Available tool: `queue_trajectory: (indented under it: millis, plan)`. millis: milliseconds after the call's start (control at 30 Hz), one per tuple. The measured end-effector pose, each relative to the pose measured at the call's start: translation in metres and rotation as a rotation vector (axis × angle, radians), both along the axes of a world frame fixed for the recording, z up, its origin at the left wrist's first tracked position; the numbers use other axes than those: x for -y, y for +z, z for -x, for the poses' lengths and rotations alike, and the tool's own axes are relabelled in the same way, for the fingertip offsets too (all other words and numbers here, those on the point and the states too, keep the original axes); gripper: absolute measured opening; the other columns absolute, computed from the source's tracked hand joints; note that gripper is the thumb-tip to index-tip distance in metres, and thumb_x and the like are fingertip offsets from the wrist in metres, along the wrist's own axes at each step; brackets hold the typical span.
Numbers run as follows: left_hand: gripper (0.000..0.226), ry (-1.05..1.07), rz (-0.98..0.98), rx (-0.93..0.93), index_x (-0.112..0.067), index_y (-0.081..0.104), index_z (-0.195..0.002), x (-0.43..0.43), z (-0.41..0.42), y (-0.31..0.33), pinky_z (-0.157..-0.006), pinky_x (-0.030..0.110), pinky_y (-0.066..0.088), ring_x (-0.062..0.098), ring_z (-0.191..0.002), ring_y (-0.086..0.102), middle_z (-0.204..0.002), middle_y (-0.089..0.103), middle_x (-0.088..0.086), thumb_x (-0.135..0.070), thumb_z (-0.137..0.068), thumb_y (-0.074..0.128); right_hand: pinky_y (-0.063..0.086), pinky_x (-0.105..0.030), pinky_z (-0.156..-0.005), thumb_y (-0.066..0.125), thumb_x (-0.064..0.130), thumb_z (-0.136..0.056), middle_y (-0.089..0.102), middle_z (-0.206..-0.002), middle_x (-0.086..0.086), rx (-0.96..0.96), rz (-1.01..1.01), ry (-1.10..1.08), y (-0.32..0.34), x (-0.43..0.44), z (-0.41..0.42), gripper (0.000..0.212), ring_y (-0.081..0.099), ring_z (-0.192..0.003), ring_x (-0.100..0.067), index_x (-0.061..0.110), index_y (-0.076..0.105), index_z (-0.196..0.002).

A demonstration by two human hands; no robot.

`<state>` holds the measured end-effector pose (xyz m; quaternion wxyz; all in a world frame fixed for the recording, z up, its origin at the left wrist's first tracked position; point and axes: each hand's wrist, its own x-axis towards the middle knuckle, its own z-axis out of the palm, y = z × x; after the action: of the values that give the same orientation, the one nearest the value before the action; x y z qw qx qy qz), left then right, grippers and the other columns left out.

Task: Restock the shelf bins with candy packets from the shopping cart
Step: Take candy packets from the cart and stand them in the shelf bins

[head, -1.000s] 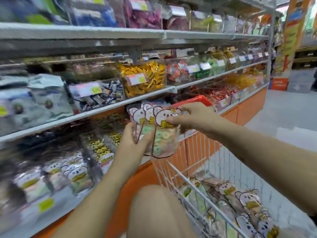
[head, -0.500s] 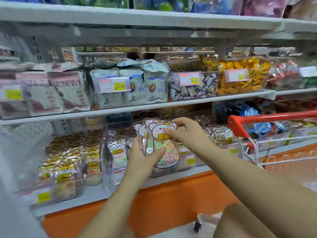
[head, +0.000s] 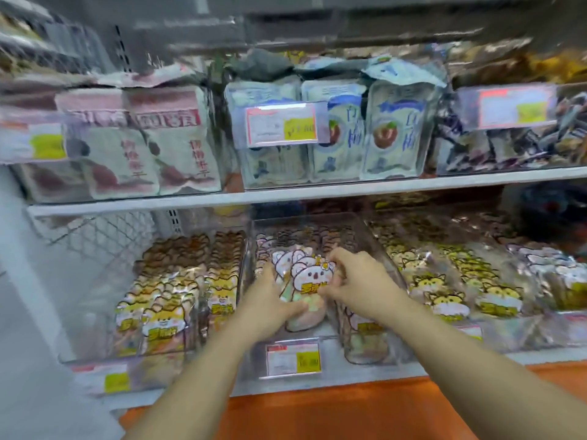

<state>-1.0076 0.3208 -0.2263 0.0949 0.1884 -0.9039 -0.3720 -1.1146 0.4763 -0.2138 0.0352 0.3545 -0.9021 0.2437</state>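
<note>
At the far left of the lower shelf (head: 397, 374), the fox packets (head: 165, 308) stood packed close in their own bin. Next came my left grip (head: 270, 301), fingers curled round the left side and underside of the packets (head: 313, 276) — a fanned bundle of bear-faced bags, too overlapped for me to count. The bundle sat low inside the middle bin (head: 317, 217), above its price tag (head: 293, 358) and close against the stock behind it. My right grip (head: 359, 281) pinched the top edge of the front bag from the right. Further right, the cat packets (head: 444, 296) lay in full rows in the next bin.

I judged this load to be at the point of placement but not yet let go, since both grips were closed on it. The middle bin looked to have room at its front. What was left was to release the bundle, square it with the rows, and fetch more. How much more I could not say, because the cart was out of view.

Much was hard to make out. Everything was smeared by blur and no print could be read. My left grip hid whether the bundle's bottom rested on the bin floor. The top shelf and the rightmost bin were cut off at the edges.
</note>
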Motion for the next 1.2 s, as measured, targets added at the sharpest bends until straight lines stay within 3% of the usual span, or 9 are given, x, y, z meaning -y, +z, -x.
queue_trajectory:
  millis: [100, 200, 300, 400, 500, 767, 933, 1067, 1200]
  plan:
    - [0.082, -0.043, -0.072, 0.195, -0.015, 0.033, -0.141, 0.005, 0.016, -0.017, -0.088, 0.0, 0.028, 0.002, -0.116, 0.044, -0.135, 0.052, -0.01, -0.036, -0.079, 0.082, 0.044, -0.038, -0.092, 0.073, 0.053, -0.075, 0.067, -0.104, -0.003, -0.08, -0.14, -0.03, -0.005, -0.002, 0.005, 0.057, 0.051, -0.112, -0.026, 0.035, 0.055, -0.125]
    - [0.082, -0.13, -0.103, 0.344, -0.022, 0.03, -0.147, 0.004, 0.025, -0.027, -0.071, 0.005, 0.041, 0.005, -0.103, 0.053, -0.118, 0.058, -0.014, -0.031, -0.082, 0.08, 0.033, -0.039, -0.103, 0.07, 0.057, -0.075, 0.058, -0.118, -0.008, -0.079, -0.271, -0.046, -0.009, -0.005, -0.001, 0.058, 0.042, -0.124, -0.03, 0.04, 0.054, -0.129]
    - [0.106, -0.129, -0.026, 0.42, -0.023, 0.02, -0.155, 0.003, 0.029, -0.031, -0.092, 0.022, 0.044, 0.014, -0.12, 0.052, -0.139, 0.053, -0.009, -0.05, -0.073, 0.082, 0.031, -0.041, -0.106, 0.07, 0.055, -0.077, 0.06, -0.119, -0.004, -0.078, -0.333, -0.059, -0.009, -0.006, -0.004, 0.054, 0.039, -0.127, -0.026, 0.037, 0.057, -0.127]
    - [0.104, -0.081, 0.009, 0.44, -0.022, 0.036, -0.144, 0.007, 0.032, -0.038, -0.105, 0.036, 0.046, 0.017, -0.122, 0.054, -0.137, 0.056, -0.006, -0.055, -0.058, 0.085, 0.032, -0.044, -0.106, 0.071, 0.046, -0.079, 0.064, -0.11, -0.001, -0.105, -0.335, -0.052, -0.007, -0.001, -0.008, 0.043, 0.04, -0.122, -0.025, 0.032, 0.062, -0.118]
    - [0.082, -0.024, 0.02, 0.441, -0.022, 0.043, -0.135, 0.01, 0.031, -0.041, -0.102, 0.034, 0.048, 0.017, -0.117, 0.056, -0.131, 0.059, -0.005, -0.04, -0.069, 0.088, 0.027, -0.047, -0.112, 0.071, 0.041, -0.078, 0.064, -0.109, 0.001, -0.118, -0.357, -0.034, -0.009, 0.004, -0.012, 0.04, 0.04, -0.123, -0.025, 0.029, 0.062, -0.115]
    - [0.073, 0.103, -0.043, 0.413, -0.017, 0.039, -0.126, 0.016, 0.031, -0.046, -0.066, 0.026, 0.051, 0.015, -0.088, 0.062, -0.108, 0.063, 0.002, -0.025, -0.072, 0.089, 0.023, -0.052, -0.115, 0.074, 0.028, -0.078, 0.039, -0.13, -0.007, -0.235, -0.43, -0.01, -0.017, 0.023, -0.011, 0.051, 0.036, -0.129, -0.03, 0.024, 0.055, -0.126]
    - [0.107, 0.036, 0.024, 0.501, -0.021, 0.014, -0.154, 0.012, 0.033, -0.044, -0.094, 0.032, 0.047, 0.026, -0.119, 0.056, -0.14, 0.054, 0.007, -0.039, -0.075, 0.084, 0.016, -0.058, -0.118, 0.071, 0.021, -0.082, 0.038, -0.143, -0.007, -0.233, -0.581, 0.036, -0.021, 0.035, -0.01, 0.064, 0.035, -0.136, -0.031, 0.02, 0.043, -0.139]
    - [0.137, -0.028, 0.037, 0.503, -0.037, 0.022, -0.151, 0.021, 0.047, -0.073, -0.099, 0.038, 0.051, 0.022, -0.12, 0.058, -0.143, 0.054, -0.001, -0.068, -0.028, 0.076, 0.015, -0.059, -0.118, 0.071, 0.025, -0.084, 0.035, -0.149, -0.011, -0.236, -0.732, 0.051, -0.021, 0.039, -0.008, 0.077, 0.026, -0.142, -0.034, 0.017, 0.029, -0.149]
    - [0.102, -0.013, -0.074, 0.437, -0.02, 0.033, -0.143, 0.012, 0.037, -0.048, -0.082, 0.027, 0.052, 0.015, -0.093, 0.063, -0.112, 0.065, -0.002, -0.043, -0.06, 0.088, 0.015, -0.058, -0.118, 0.07, 0.023, -0.084, 0.039, -0.144, -0.012, -0.287, -0.678, 0.046, -0.024, 0.038, -0.008, 0.07, 0.03, -0.138, -0.033, 0.017, 0.035, -0.144]
